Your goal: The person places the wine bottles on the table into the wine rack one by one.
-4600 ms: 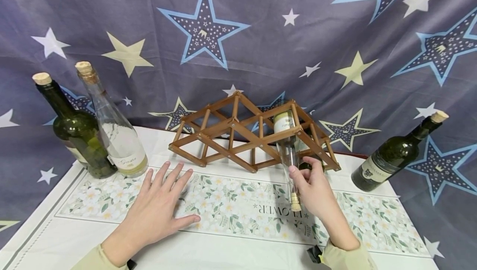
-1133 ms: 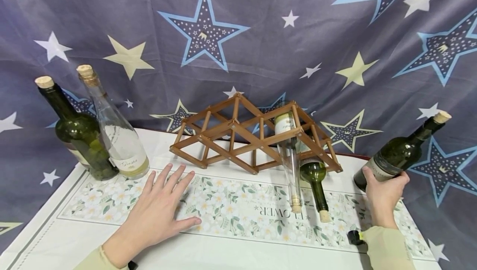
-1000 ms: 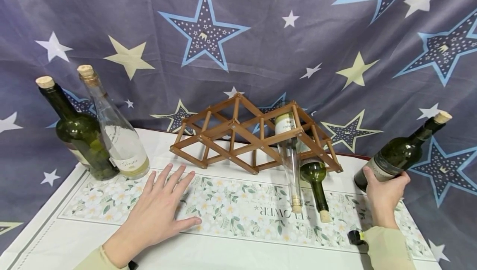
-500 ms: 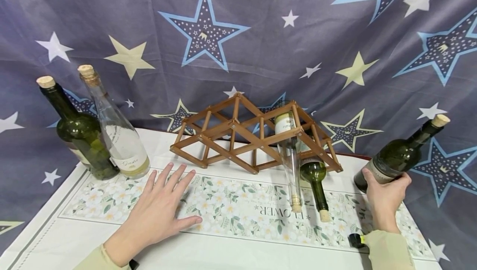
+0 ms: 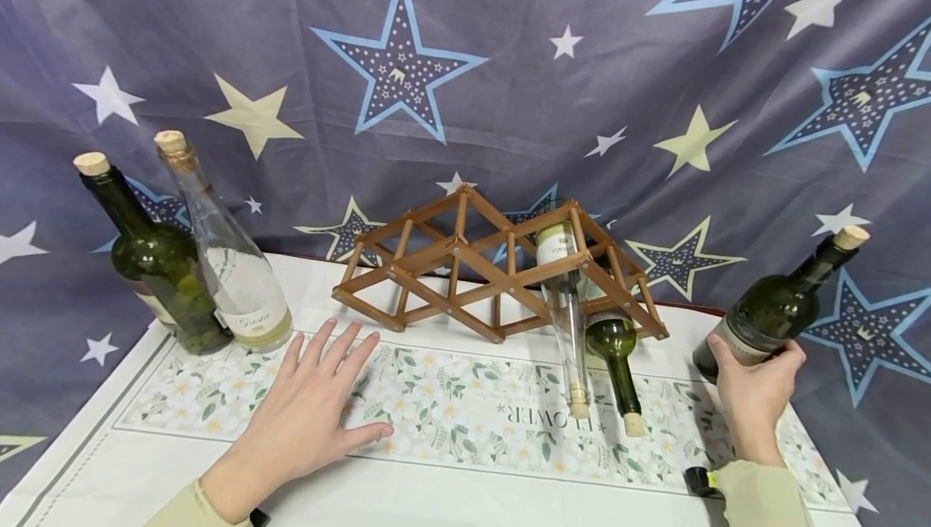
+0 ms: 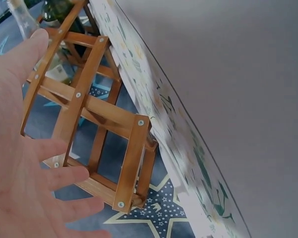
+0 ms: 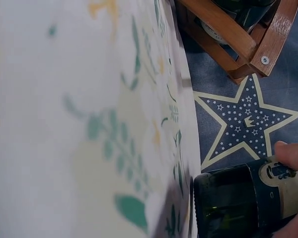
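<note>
I have the right hand point(image 5: 756, 389) wrapped around the label of a corked dark green wine bottle point(image 5: 778, 305) near the tabletop's point(image 5: 436, 503) far right corner; whether its base touches the cloth or sits just above, I cannot tell. The left hand point(image 5: 309, 398), fingers spread and holding nothing, lies over the floral panel point(image 5: 451, 394) toward the near left. Risks, as I judge them: smooth glass could slip if the fingers loosen, and the right edge is close enough for a toppled bottle to go over. The wooden lattice wine rack point(image 5: 456, 246), along the far edge, carries a clear bottle point(image 5: 570, 317) and a green bottle point(image 5: 617, 343), both at its right end; their corked necks jut toward the near edge, so a careless sweep by the right arm might knock them or skew the rack. A corked green bottle point(image 5: 156, 256) and a corked clear bottle point(image 5: 243, 284) stand side by side near the far left corner. Surface: white cloth, flower print, lettering "FLOWER" inverted. Room: a grey-blue curtain point(image 5: 509, 131) patterned with stars hangs behind.
</note>
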Available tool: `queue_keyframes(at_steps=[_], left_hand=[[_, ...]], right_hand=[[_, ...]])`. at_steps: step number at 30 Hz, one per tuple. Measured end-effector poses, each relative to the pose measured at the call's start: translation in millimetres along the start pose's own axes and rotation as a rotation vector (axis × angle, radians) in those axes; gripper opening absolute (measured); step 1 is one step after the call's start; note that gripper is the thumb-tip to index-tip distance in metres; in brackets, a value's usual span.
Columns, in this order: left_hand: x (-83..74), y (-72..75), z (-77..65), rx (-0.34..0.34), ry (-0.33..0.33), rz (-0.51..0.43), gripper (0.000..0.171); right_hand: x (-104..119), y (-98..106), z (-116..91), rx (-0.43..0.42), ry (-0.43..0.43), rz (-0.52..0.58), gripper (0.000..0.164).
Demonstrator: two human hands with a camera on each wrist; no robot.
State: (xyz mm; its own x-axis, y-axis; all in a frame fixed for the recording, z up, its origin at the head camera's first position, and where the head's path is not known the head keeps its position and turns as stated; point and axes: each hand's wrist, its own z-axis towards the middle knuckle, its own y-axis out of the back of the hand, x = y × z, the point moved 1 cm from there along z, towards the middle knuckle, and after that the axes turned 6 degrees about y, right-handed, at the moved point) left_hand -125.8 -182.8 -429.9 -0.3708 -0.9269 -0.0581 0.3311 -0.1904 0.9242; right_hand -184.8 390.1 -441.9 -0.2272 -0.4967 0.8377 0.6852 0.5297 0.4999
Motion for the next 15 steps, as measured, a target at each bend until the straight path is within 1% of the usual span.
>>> queue_keyframes(at_steps=[6, 15], left_hand=[[0.1, 1.0, 0.3, -0.013, -0.005, -0.001, 0.112], [1.1, 2.7, 1.1, -0.009, 0.002, 0.002, 0.113]], right_hand=[[3, 3, -4, -0.016, 0.053, -0.029, 0.097], [14, 8, -13, -0.036, 0.168, -0.075, 0.094]])
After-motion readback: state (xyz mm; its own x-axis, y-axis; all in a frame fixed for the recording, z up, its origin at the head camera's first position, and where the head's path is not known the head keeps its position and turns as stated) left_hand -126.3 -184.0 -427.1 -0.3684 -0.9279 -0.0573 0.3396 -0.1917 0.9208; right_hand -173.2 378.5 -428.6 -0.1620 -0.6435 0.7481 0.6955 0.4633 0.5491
